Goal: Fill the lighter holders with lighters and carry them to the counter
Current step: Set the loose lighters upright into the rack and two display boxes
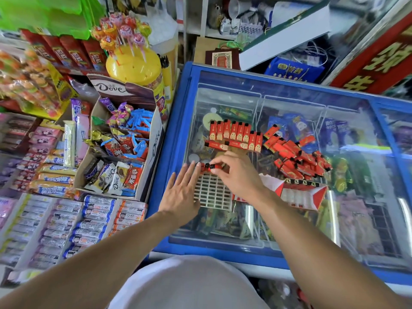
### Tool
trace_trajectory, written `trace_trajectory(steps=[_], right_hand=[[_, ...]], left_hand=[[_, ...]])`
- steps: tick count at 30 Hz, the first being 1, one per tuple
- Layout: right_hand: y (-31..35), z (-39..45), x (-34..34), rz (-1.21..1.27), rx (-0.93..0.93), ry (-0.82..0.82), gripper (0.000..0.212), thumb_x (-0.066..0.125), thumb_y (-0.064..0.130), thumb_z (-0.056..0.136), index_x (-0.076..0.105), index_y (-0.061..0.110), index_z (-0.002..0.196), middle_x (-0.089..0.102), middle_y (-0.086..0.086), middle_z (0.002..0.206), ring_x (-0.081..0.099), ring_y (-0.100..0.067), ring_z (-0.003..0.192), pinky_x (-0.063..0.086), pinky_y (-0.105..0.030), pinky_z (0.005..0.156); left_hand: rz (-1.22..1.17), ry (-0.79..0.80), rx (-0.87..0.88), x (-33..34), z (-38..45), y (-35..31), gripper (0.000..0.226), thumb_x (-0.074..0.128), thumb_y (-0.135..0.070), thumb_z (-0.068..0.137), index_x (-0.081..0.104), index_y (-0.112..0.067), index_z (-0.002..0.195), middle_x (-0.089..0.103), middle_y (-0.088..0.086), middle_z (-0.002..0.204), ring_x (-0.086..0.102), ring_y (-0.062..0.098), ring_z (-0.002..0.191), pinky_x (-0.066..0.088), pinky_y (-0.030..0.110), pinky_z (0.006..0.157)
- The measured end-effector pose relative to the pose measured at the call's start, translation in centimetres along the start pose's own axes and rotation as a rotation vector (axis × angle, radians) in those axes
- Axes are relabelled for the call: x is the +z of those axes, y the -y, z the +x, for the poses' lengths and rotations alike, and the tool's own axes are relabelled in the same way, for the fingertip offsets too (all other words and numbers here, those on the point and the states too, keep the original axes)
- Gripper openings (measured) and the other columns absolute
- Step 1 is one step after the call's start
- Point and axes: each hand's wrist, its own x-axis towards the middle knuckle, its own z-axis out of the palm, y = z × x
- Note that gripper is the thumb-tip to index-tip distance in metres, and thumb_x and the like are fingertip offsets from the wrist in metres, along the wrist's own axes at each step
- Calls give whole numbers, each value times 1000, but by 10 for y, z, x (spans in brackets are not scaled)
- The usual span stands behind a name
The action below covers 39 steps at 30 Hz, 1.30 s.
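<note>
Right hand [237, 175] pinches 1 lighter [217, 167] at holder's [211, 192] far edge; left hand [181, 192], fingers spread, seemingly steadies it.

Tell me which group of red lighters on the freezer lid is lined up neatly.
The row of lighters beyond the hands stands side by side in order; the pile of lighters to its right lies jumbled.

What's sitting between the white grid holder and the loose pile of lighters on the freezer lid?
In the head view, the right hand and a red-and-white carton lie between the grid holder and the lighter pile.
</note>
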Motion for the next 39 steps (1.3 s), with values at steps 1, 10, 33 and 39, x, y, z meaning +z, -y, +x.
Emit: trace_trajectory(steps=[1, 10, 33, 39], right_hand=[[1, -1, 4, -39, -4, -18, 21, 66, 39, 95, 70, 33, 114, 63, 15, 109, 47, -1, 95, 38, -27, 82], [1, -4, 36, -228, 67, -161, 20, 72, 37, 91, 68, 34, 110, 74, 13, 97, 69, -7, 83, 57, -29, 69], [-21, 33, 6, -164, 150, -223, 18, 66, 30, 96, 72, 31, 112, 72, 13, 111, 67, -8, 99, 52, -25, 73], [-37, 81, 26, -204, 140, 4, 36, 69, 21, 94, 65, 20, 130, 66, -2, 130, 65, -19, 115, 55, -38, 95]], left_hand=[[0, 23, -8, 0, -1, 0, 114, 64, -31, 89, -30, -30, 154, -20, -8, 167, -20, 15, 153, 1, 46, 127], [-28, 33, -22, -8, -1, -2, 114, 65, -28, 90, -31, -38, 149, -12, -4, 169, -14, 19, 155, -3, 43, 126], [167, 112, 70, -11, 6, -15, 107, 53, -29, 92, -37, -26, 150, -43, -7, 157, -36, 20, 147, -13, 47, 124], [116, 154, 70, -13, 7, -13, 112, 58, -29, 91, -38, -29, 149, -44, -12, 156, -28, 20, 151, -7, 45, 125]])
